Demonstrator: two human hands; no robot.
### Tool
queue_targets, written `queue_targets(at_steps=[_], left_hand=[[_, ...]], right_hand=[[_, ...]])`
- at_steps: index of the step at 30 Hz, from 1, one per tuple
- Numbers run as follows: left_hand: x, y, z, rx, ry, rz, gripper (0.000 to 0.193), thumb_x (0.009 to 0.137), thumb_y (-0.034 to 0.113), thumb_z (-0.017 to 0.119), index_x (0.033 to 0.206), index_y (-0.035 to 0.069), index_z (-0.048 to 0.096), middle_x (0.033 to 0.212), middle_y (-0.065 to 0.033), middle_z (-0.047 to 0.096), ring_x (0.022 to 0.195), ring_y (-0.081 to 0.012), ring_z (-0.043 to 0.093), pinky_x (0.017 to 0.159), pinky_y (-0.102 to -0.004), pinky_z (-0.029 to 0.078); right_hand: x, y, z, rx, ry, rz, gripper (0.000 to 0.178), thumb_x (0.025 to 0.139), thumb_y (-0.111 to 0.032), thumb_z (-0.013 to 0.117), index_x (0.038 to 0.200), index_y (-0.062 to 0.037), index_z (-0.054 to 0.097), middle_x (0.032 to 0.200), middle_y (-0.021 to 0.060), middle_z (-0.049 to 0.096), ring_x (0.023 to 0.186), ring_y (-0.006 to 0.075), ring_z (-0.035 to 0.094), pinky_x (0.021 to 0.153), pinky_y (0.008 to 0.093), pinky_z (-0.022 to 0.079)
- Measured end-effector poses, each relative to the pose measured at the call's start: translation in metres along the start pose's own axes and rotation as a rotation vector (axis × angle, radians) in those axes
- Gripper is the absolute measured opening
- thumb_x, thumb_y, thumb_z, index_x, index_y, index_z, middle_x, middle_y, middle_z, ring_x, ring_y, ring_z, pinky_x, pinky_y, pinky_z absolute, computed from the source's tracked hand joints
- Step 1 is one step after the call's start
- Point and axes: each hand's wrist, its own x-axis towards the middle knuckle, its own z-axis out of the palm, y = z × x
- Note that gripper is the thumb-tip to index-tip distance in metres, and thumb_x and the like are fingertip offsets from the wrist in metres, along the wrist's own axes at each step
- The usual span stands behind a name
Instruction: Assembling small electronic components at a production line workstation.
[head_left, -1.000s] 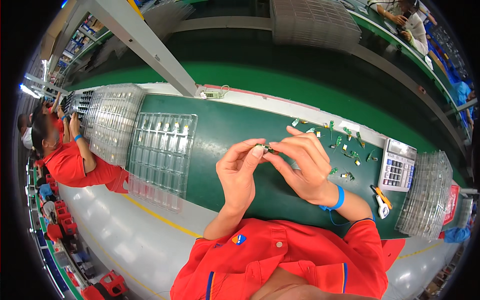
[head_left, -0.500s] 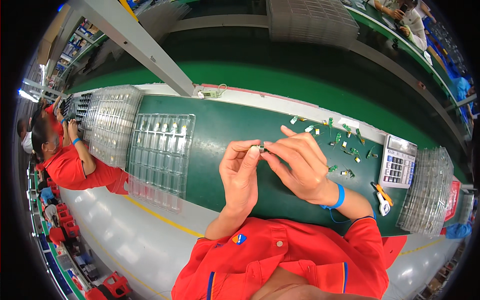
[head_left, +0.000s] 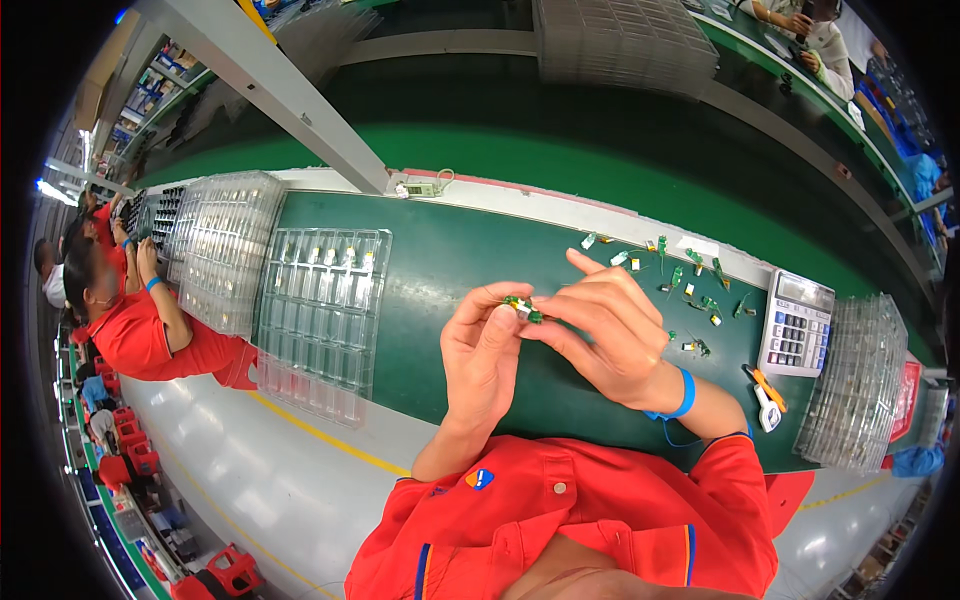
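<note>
Between my two hands, above the green bench, is a small green circuit board point(head_left: 526, 311) with a whitish-silver part on it. My left hand point(head_left: 478, 350) pinches its left end between thumb and forefinger. From the right, the thumb and forefinger of my right hand point(head_left: 610, 340) close on the other end, the remaining fingers loosely bent. A blue band point(head_left: 686, 393) circles my right wrist. Beyond that hand, several similar boards point(head_left: 709, 303) with wires lie scattered on the bench. Left of my hands rests a clear compartment tray point(head_left: 318, 310), its far row holding several small parts.
Stacked clear trays point(head_left: 225, 250) stand at the left, and another stack point(head_left: 853, 385) at the far right. Beside it lie a calculator point(head_left: 797, 325) and orange-and-white-handled snips point(head_left: 767, 398). A grey post point(head_left: 270, 100) rises behind the bench. A co-worker in red point(head_left: 140, 325) sits at left.
The circuit board has turned between my fingers, so more of its green face shows. My right hand has shifted slightly, its fingertips now lower along the board.
</note>
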Motion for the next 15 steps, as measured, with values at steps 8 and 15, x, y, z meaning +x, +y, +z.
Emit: queue_targets(at_steps=[8,15], left_hand=[[-0.0028,-0.0045,-0.0019,-0.064,0.008,-0.027,0.021,0.093,0.009,0.056,0.109,-0.004,0.06,0.1,-0.0096,0.063,0.092,-0.0138,0.059,0.082,-0.0291,0.048],[-0.006,-0.0015,0.0004,0.079,0.065,0.076,0.018,0.09,0.004,0.059,0.103,-0.008,0.063,0.096,-0.0134,0.065,0.085,-0.0153,0.061,0.077,-0.0282,0.049]], right_hand=[[-0.0024,0.0005,-0.0017,-0.055,0.013,-0.075,0.03,0.064,-0.007,0.082,0.09,-0.0009,0.069,0.077,0.0076,0.063,0.071,0.0206,0.06,0.086,0.0481,0.053],[-0.0032,-0.0023,-0.0011,-0.073,-0.005,-0.12,0.032,0.064,-0.006,0.082,0.092,-0.0015,0.068,0.079,0.0071,0.064,0.07,0.0201,0.06,0.087,0.049,0.052]])
